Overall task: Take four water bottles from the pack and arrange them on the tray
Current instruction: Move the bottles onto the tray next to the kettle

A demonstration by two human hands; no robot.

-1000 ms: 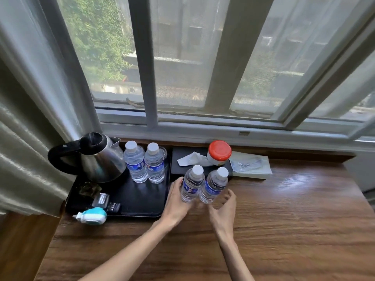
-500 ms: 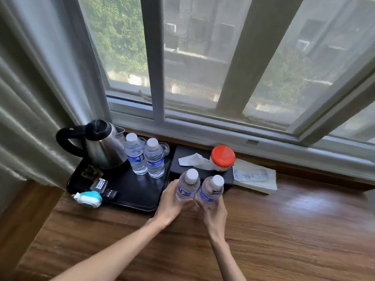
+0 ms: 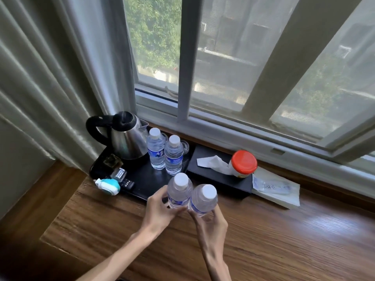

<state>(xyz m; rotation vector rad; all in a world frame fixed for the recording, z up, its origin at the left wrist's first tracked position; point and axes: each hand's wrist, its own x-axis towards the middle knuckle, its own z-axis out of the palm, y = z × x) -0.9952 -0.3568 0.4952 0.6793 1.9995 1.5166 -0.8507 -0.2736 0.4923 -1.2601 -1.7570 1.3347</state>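
Note:
Two clear water bottles with white caps, one [image 3: 155,151] beside the other [image 3: 173,157], stand upright on the black tray [image 3: 142,179] next to the kettle. My left hand [image 3: 160,209] grips a third bottle [image 3: 179,191] at the tray's front right corner. My right hand [image 3: 211,220] grips a fourth bottle [image 3: 204,199] just right of it, over the wooden table. The two held bottles touch each other. No pack is in view.
A steel kettle [image 3: 125,138] with a black handle fills the tray's back left. Small sachets and a teal-white plug-in device [image 3: 108,185] lie at the tray's front left. A black tissue box [image 3: 215,175], a red-lidded jar [image 3: 243,163] and a paper packet [image 3: 276,189] sit to the right. Curtains hang at left.
Both hands have carried the two bottles left toward the tray's front right corner, and my view has shifted left and tilted.

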